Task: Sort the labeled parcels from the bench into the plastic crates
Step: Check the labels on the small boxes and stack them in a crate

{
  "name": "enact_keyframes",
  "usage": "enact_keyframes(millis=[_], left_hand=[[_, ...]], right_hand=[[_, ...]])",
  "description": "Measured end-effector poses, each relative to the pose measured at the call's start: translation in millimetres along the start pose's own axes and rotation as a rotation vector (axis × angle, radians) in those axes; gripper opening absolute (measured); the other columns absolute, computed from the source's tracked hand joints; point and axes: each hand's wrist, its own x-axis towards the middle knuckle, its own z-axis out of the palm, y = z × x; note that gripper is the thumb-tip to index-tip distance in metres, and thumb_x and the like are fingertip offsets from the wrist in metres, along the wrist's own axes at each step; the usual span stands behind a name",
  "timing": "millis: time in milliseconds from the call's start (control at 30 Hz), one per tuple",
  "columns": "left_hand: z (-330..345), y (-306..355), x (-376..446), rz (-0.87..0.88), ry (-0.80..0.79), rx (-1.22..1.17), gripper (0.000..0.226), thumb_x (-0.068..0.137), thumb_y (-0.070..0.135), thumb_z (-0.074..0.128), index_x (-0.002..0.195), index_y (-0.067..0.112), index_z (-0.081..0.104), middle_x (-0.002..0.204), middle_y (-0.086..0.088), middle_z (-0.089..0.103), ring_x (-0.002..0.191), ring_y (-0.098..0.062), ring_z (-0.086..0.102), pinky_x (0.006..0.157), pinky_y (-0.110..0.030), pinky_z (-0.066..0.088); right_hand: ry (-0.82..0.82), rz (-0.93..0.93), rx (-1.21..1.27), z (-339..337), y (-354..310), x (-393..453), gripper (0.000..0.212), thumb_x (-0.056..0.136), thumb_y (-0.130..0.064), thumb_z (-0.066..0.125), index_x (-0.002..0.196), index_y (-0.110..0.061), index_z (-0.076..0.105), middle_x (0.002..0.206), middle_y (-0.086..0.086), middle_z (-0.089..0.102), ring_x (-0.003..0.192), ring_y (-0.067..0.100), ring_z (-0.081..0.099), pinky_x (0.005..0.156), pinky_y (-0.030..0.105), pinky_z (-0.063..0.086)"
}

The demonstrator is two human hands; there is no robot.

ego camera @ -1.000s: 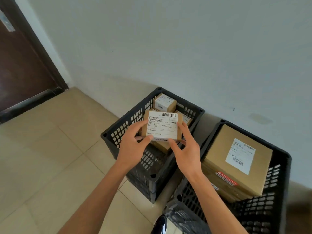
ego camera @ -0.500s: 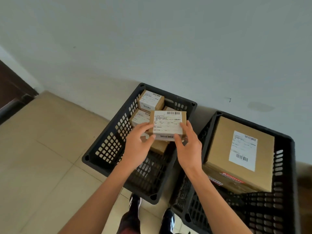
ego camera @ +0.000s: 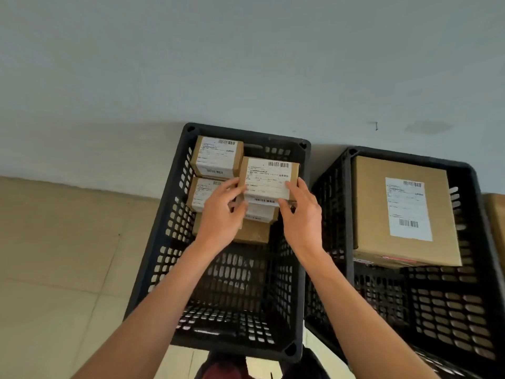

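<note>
A pale wall [ego camera: 246, 64] filled the upper half of the view, meeting a beige tiled floor [ego camera: 68, 255] at the left. Two black plastic crates stood side by side against that wall. The right crate [ego camera: 451, 310] held one large cardboard box [ego camera: 377, 209] with a white label on top. The left crate [ego camera: 153, 258] held several small labeled parcels packed at its far end, among them a far-left parcel [ego camera: 218, 157] and another [ego camera: 202, 195] just in front of it. Over that crate, both hands held a small parcel [ego camera: 269, 179], label up, above the others. The left hand [ego camera: 221, 214] pinched its left edge between thumb and curled fingers; the right hand [ego camera: 303, 214] gripped its right edge the same way, thumb at the near corner.
</note>
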Motion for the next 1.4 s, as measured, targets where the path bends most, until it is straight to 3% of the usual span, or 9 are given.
enact_keyframes(millis=[100, 200, 300, 467, 633, 767, 1000, 1200, 1400], left_hand=[[3.3, -10.8, 24.0, 0.032, -0.083, 0.134, 0.049, 0.099, 0.019, 0.068, 0.147, 0.020, 0.058, 0.165, 0.004, 0.037, 0.151, -0.008, 0.031, 0.124, -0.035, 0.033], [8.9, -19.0, 45.7, 0.088, -0.148, 0.346, 0.055, 0.100, 0.026, 0.066, 0.152, 0.021, 0.051, 0.170, 0.000, 0.028, 0.156, -0.020, 0.025, 0.125, -0.040, 0.016], [15.7, -29.7, 59.4, 0.138, -0.199, 0.491, 0.056, 0.101, 0.033, 0.063, 0.154, 0.023, 0.048, 0.171, -0.004, 0.025, 0.156, -0.026, 0.021, 0.125, -0.053, 0.018], [21.9, -48.6, 70.5, 0.185, -0.213, 0.507, 0.056, 0.099, 0.032, 0.063, 0.152, 0.024, 0.049, 0.169, -0.005, 0.029, 0.153, -0.025, 0.024, 0.119, -0.055, 0.026], [24.5, -52.3, 73.2, 0.256, -0.240, 0.665, 0.064, 0.096, 0.030, 0.066, 0.156, 0.024, 0.044, 0.169, -0.008, 0.028, 0.151, -0.028, 0.023, 0.111, -0.055, 0.035], [25.0, -47.4, 72.5, 0.292, -0.236, 0.848, 0.077, 0.092, 0.031, 0.068, 0.160, 0.021, 0.033, 0.171, -0.012, 0.020, 0.152, -0.032, 0.019, 0.106, -0.052, 0.039], [26.8, -42.6, 78.5, 0.264, -0.236, 0.923, 0.082, 0.095, 0.040, 0.064, 0.163, 0.019, 0.022, 0.173, -0.013, 0.005, 0.159, -0.035, 0.003, 0.119, -0.063, 0.024], [20.9, -50.9, 77.7, 0.268, -0.213, 0.900, 0.084, 0.090, 0.036, 0.071, 0.161, 0.024, 0.029, 0.169, -0.018, 0.017, 0.157, -0.042, 0.013, 0.120, -0.070, 0.018], [14.9, -56.9, 87.1, 0.326, -0.195, 0.860, 0.076, 0.088, 0.023, 0.075, 0.155, 0.024, 0.040, 0.160, -0.017, 0.031, 0.151, -0.041, 0.026, 0.118, -0.071, 0.026]], right_hand=[[-0.006, 0.023, -0.004, 16.5, 4.2, 14.7, 0.052, 0.105, -0.010, 0.059, 0.155, -0.018, 0.047, 0.167, 0.008, 0.034, 0.156, 0.021, 0.026, 0.124, 0.045, 0.036], [-0.035, 0.042, -0.017, 29.8, 12.3, 31.4, 0.055, 0.106, -0.010, 0.057, 0.158, -0.016, 0.042, 0.169, 0.009, 0.030, 0.157, 0.021, 0.021, 0.125, 0.041, 0.033], [-0.043, 0.062, -0.033, 40.8, 24.6, 43.5, 0.058, 0.106, -0.010, 0.056, 0.160, -0.018, 0.038, 0.170, 0.005, 0.026, 0.158, 0.019, 0.018, 0.124, 0.038, 0.033], [-0.038, 0.079, -0.004, 57.9, 42.1, 58.3, 0.060, 0.104, -0.014, 0.057, 0.160, -0.024, 0.036, 0.168, 0.003, 0.030, 0.154, 0.022, 0.032, 0.114, 0.050, 0.048], [-0.041, 0.109, -0.030, 63.9, 42.6, 67.3, 0.067, 0.106, -0.012, 0.055, 0.165, -0.020, 0.025, 0.174, 0.008, 0.012, 0.159, 0.026, 0.019, 0.118, 0.053, 0.043], [-0.082, 0.093, -0.038, 62.7, 33.8, 74.4, 0.072, 0.106, -0.008, 0.052, 0.167, -0.019, 0.015, 0.175, 0.008, 0.001, 0.160, 0.027, 0.012, 0.120, 0.047, 0.041], [-0.160, 0.030, -0.151, 61.9, 31.2, 82.7, 0.082, 0.103, -0.007, 0.057, 0.167, -0.018, 0.007, 0.174, 0.009, -0.011, 0.161, 0.031, 0.002, 0.116, 0.043, 0.046], [-0.126, -0.176, -0.357, 63.8, 29.4, 52.3, 0.075, 0.101, -0.006, 0.056, 0.166, -0.015, 0.019, 0.175, 0.012, -0.002, 0.161, 0.032, -0.011, 0.128, 0.054, 0.017], [-0.214, -0.141, -0.572, 74.1, 25.6, 48.8, 0.084, 0.100, -0.014, 0.058, 0.167, -0.022, 0.010, 0.175, 0.007, -0.005, 0.160, 0.030, -0.014, 0.126, 0.059, 0.006]])
